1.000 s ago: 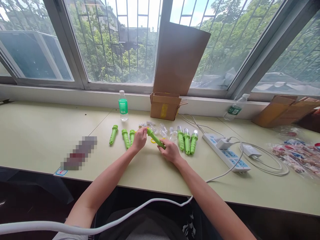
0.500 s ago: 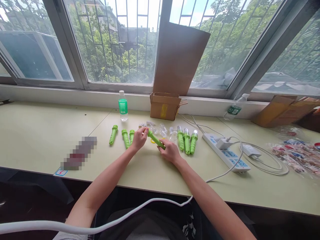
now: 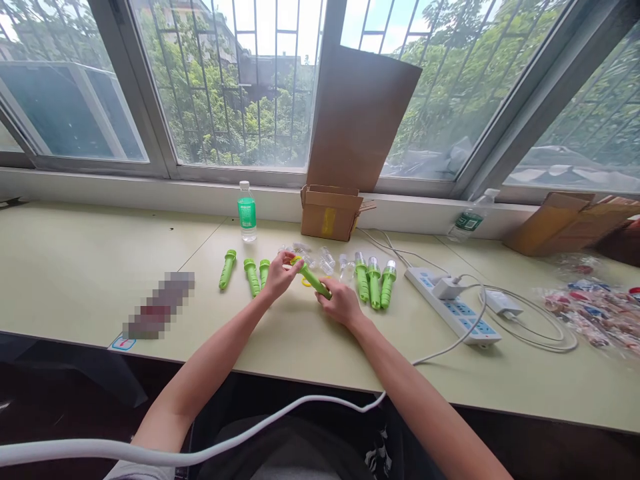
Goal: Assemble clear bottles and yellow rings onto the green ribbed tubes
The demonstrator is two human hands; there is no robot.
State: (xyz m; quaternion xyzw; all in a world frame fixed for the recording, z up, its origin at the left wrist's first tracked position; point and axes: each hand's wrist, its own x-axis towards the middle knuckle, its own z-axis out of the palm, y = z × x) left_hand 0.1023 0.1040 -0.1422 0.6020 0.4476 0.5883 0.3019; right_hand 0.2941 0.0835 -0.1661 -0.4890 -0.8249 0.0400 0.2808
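Observation:
My right hand [image 3: 341,304] is closed round the lower end of a green ribbed plastic handle [image 3: 313,280], which tilts up to the left. My left hand [image 3: 280,277] pinches the handle's top end, where a small yellow ring shows at the fingertips. Three bare green handles [image 3: 245,272] lie in a row just left of my left hand. Three green handles with clear caps [image 3: 374,281] lie to the right. Several small clear caps [image 3: 325,259] are scattered behind my hands, and a yellow ring [image 3: 305,283] lies under the held handle.
A green-labelled water bottle [image 3: 247,213] and an open cardboard box [image 3: 330,212] stand by the window sill. A white power strip [image 3: 454,306] with plugged cables lies on the right, beyond it bags of coloured parts [image 3: 590,311]. A white cable [image 3: 250,427] runs across the table's near edge.
My left hand's fingers have shifted at the handle's top end, and a yellow ring now shows there. The right hand and handle have barely moved.

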